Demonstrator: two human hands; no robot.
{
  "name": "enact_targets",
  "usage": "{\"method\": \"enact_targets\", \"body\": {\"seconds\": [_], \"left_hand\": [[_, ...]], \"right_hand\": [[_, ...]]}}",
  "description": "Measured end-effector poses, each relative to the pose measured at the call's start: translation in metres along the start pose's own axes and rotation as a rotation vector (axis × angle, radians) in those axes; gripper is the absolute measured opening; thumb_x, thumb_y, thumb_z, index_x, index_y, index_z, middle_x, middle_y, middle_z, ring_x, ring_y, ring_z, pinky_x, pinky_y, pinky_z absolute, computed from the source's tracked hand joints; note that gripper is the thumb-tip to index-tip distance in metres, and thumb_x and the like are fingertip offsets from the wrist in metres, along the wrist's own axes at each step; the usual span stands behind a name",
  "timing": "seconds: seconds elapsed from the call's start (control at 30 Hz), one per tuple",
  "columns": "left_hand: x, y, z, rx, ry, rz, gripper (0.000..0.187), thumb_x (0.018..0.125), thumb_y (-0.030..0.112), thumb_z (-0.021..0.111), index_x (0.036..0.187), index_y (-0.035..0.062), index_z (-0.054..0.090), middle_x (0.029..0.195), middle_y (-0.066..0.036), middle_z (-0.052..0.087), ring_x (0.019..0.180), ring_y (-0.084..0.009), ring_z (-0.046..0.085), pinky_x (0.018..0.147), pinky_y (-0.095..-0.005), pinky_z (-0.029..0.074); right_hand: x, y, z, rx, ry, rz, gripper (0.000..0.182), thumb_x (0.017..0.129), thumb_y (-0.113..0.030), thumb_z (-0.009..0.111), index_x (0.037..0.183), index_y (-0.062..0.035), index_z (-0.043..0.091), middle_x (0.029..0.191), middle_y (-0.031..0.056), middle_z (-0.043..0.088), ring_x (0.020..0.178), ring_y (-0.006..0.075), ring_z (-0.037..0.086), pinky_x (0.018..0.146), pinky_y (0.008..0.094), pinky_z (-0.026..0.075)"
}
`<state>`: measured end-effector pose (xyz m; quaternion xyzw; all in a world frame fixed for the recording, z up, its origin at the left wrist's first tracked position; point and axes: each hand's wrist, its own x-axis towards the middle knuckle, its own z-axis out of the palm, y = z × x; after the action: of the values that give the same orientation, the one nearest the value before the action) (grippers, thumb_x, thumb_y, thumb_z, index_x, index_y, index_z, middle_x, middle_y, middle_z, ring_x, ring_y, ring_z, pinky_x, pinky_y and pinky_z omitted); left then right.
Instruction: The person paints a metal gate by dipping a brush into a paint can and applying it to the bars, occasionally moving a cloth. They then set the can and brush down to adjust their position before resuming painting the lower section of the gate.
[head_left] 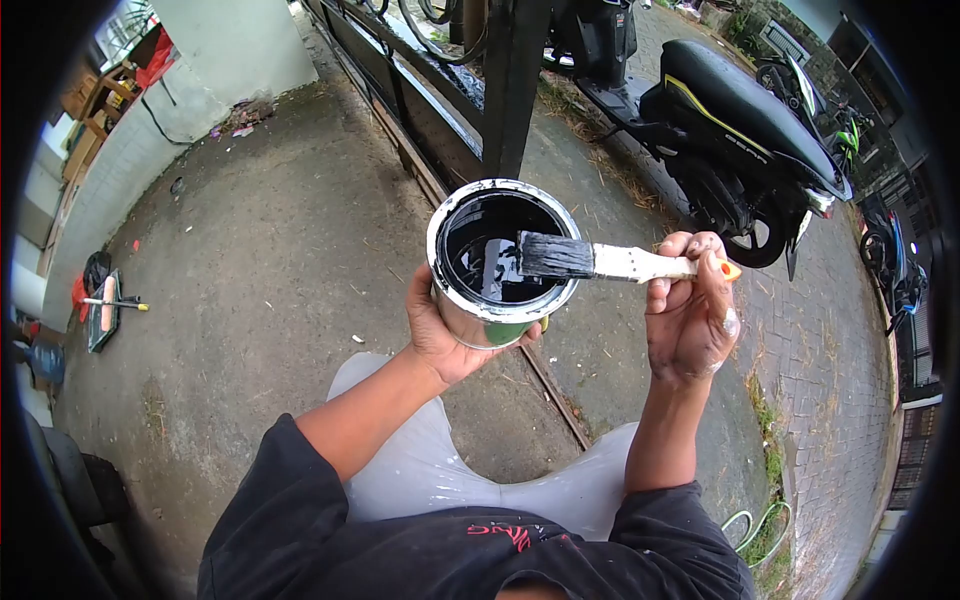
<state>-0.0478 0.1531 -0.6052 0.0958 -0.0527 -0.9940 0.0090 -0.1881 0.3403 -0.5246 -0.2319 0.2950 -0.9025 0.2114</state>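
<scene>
Soft, even daylight fills the scene, as under an overcast sky; shadows on the concrete floor (pixel 260 260) are faint and diffuse. The black paint in the paint can (pixel 500 262) mirrors pale sky in small glints. Focus is sharp at the centre. Strong fisheye distortion bends the gate (pixel 440 90) and scooter (pixel 730 130), and a dark round vignette cuts off the corners.

Person w/ black long-sleeved top, sleeves pushed up past elbows, red lettering across chest, pale light-grey trousers; bare left hand (pixel 440 335) and right hand (pixel 690 320), the latter w/ paint smudges on fingers and knuckles.
</scene>
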Motion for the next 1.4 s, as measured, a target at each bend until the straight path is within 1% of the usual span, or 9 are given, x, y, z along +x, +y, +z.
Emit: {"method": "enact_targets", "body": {"seconds": [0.17,0.43,0.63,0.77,0.93,1.03,1.07,1.23,1.4], "left_hand": [[-0.001,0.006,0.004,0.086,0.06,0.064,0.096,0.07,0.076,0.057,0.141,0.0129,0.049,0.13,-0.022,0.057,0.11,-0.0404,0.062,0.086,-0.0548,0.057],[-0.001,0.007,0.0,0.022,0.006,0.05,0.091,0.07,0.073,0.059,0.142,0.0175,0.049,0.136,-0.018,0.052,0.12,-0.0398,0.056,0.089,-0.0573,0.056],[-0.003,0.003,-0.003,-0.058,-0.031,0.0,0.095,0.069,0.074,0.06,0.144,0.0177,0.047,0.137,-0.021,0.051,0.122,-0.0444,0.055,0.09,-0.0591,0.056],[-0.003,0.001,-0.002,-0.024,-0.027,-0.005,0.099,0.067,0.078,0.062,0.144,0.0182,0.047,0.139,-0.019,0.051,0.122,-0.0457,0.055,0.089,-0.0606,0.057],[-0.01,0.008,0.011,-0.162,-0.178,-0.032,0.095,0.069,0.064,0.076,0.144,0.0125,0.047,0.139,-0.018,0.051,0.129,-0.0437,0.047,0.094,-0.0564,0.05],[-0.02,0.022,0.017,-0.144,-0.136,0.082,0.089,0.072,0.061,0.076,0.141,0.0109,0.051,0.137,-0.017,0.052,0.13,-0.0419,0.043,0.097,-0.0552,0.046],[-0.023,0.026,0.027,-0.066,-0.181,0.097,0.062,0.08,0.043,0.074,0.131,0.0111,0.059,0.13,-0.016,0.055,0.132,-0.0338,0.037,0.097,-0.0522,0.045],[-0.032,0.053,0.03,0.021,-0.205,0.254,0.061,0.08,0.042,0.073,0.133,0.0134,0.059,0.132,-0.013,0.054,0.13,-0.0327,0.038,0.095,-0.0521,0.044],[-0.041,0.071,0.027,0.063,-0.197,0.383,0.065,0.078,0.043,0.074,0.134,0.0144,0.058,0.133,-0.013,0.053,0.129,-0.0343,0.038,0.094,-0.0538,0.045]], "right_hand": [[-0.006,-0.015,0.005,-0.319,-0.079,-0.271,0.011,0.099,-0.007,0.05,0.105,0.0016,0.049,0.097,0.0243,0.064,0.064,0.0225,0.07,0.053,0.0282,0.059],[-0.008,-0.033,0.001,-0.435,-0.101,-0.334,0.009,0.099,-0.006,0.05,0.104,0.001,0.049,0.094,0.0241,0.065,0.061,0.0207,0.069,0.051,0.0267,0.058],[-0.003,-0.027,0.003,-0.214,0.079,-0.269,0.013,0.105,-0.013,0.046,0.106,-0.0008,0.05,0.1,0.0209,0.065,0.066,0.0182,0.068,0.055,0.027,0.058],[-0.003,-0.007,-0.001,0.095,0.098,-0.127,0.017,0.106,-0.021,0.05,0.108,-0.0051,0.052,0.107,0.0179,0.065,0.078,0.0183,0.067,0.067,0.0262,0.057],[0.004,0.003,-0.014,0.042,0.126,-0.266,0.009,0.103,-0.015,0.054,0.107,-0.0079,0.05,0.115,0.0252,0.064,0.088,0.0236,0.072,0.076,0.0294,0.061],[0.013,0.021,-0.035,-0.149,0.09,-0.384,0.01,0.098,-0.007,0.058,0.105,-0.0042,0.052,0.116,0.0258,0.064,0.088,0.0262,0.073,0.076,0.0338,0.062],[0.014,0.03,-0.043,-0.137,0.078,-0.362,0.012,0.096,-0.004,0.058,0.107,-0.0013,0.052,0.115,0.0255,0.064,0.088,0.0273,0.072,0.078,0.0362,0.062],[-0.001,0.095,-0.076,-0.239,0.244,-0.091,0.016,0.097,-0.003,0.058,0.107,0.0089,0.063,0.116,0.0233,0.066,0.093,0.0256,0.072,0.084,0.0358,0.061],[-0.008,0.113,-0.054,-0.273,0.202,-0.223,0.013,0.097,-0.001,0.058,0.106,0.0076,0.062,0.116,0.0205,0.065,0.096,0.0238,0.071,0.085,0.0348,0.061]]}}
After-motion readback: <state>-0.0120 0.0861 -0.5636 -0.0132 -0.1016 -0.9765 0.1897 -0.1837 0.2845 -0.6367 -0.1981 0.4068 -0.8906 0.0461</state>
